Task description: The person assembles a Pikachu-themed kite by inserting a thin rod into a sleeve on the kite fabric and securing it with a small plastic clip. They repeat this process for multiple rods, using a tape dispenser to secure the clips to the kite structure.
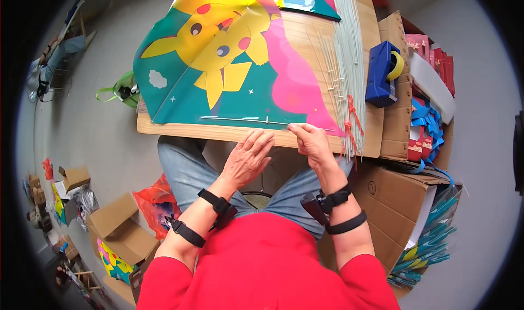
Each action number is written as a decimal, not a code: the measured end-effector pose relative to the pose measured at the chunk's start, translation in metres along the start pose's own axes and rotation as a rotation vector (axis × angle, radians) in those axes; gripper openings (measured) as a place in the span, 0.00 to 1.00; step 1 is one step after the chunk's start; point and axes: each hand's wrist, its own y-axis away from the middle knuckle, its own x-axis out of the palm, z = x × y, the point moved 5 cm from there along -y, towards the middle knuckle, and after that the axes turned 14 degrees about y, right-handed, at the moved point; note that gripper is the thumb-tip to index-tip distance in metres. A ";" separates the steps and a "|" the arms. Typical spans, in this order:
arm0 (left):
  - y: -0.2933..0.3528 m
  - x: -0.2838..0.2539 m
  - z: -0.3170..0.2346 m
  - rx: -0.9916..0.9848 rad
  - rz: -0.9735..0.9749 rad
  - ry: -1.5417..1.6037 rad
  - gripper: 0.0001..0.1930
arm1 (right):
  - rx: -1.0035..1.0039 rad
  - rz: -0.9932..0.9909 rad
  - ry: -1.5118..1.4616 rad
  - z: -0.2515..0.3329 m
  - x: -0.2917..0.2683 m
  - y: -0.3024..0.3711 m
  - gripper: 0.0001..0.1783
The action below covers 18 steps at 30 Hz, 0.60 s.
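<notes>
A printed kite sheet [180,86], teal and pink with a yellow cartoon creature, lies spread on a wooden table [191,131]. Along its near edge runs a thin white rod [234,119], with a small crosspiece partway along. My right hand [312,145] is closed, thumb and fingers pinching the rod right of its middle. Just below the rod, at the table's near edge, my left hand [248,160] is open, its fingers stretched out and nothing in them. Whether its fingertips touch the table edge I cannot tell.
A bundle of thin pale rods [349,53] with red ties lies right of the sheet. Beside it stands a blue tape dispenser [382,75]. Cardboard boxes [376,211] crowd my right side. An open carton [123,222] and a red plastic bag [155,203] sit at lower left.
</notes>
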 end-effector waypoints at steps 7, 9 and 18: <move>-0.009 0.010 0.017 -0.068 -0.009 -0.125 0.32 | 0.042 -0.151 0.089 -0.008 0.018 -0.027 0.10; -0.009 0.010 0.018 -0.066 -0.013 -0.122 0.31 | 0.054 -0.164 0.098 -0.004 0.020 -0.028 0.09; -0.007 0.001 0.029 -0.032 -0.120 0.084 0.22 | 0.139 -0.107 0.126 -0.011 0.029 -0.029 0.09</move>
